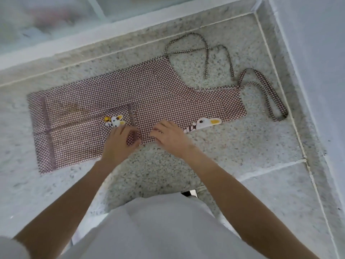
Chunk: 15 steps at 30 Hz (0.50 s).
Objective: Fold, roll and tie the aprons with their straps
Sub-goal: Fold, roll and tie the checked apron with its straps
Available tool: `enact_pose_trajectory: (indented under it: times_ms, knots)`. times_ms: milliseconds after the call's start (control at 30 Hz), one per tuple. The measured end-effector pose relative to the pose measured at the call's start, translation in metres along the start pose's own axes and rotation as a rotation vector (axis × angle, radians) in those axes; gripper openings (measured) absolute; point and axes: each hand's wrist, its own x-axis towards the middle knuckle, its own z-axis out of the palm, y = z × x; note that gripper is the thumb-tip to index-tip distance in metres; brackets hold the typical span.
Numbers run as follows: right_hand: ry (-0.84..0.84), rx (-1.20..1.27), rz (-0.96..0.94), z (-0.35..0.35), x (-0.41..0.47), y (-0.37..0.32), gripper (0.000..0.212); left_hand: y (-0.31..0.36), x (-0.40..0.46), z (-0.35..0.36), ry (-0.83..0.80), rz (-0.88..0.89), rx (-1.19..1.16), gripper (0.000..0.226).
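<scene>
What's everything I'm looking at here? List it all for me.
apron: one, brown-and-white check, folded lengthwise, flat on the counter.
straps: several, same check, loose beyond the apron's right end.
rabbit patches: two, white and yellow, along the apron's near side.
counter: one, speckled grey stone.
left hand: one, pinching the apron's near edge.
right hand: one, fingers curled on the same edge, beside the left.
</scene>
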Motion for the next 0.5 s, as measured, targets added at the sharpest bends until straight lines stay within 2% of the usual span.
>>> enact_pose_trajectory:
  times_ms: [100,200,267,367,500]
  knots:
    - [-0.16,-0.01,-0.058,0.023,0.021,-0.037,0.03,-0.045,-0.047,-0.002,-0.042,-0.09,0.036,0.057]
    - [-0.319,-0.129,0.014,0.035,0.034,-0.054,0.036,-0.072,-0.073,-0.007,-0.045,-0.175,0.039,0.048]
    - [-0.346,-0.189,0.06,0.038,0.04,-0.057,0.039,-0.084,-0.081,-0.009,-0.024,-0.211,0.01,0.044]
    - [-0.309,-0.218,0.078,0.038,0.045,-0.058,0.038,-0.1,-0.087,-0.012,0.01,-0.201,0.005,0.035]
    - [-0.152,-0.191,0.035,0.033,0.034,-0.059,0.014,-0.119,-0.094,-0.02,0.107,-0.193,0.005,0.014]
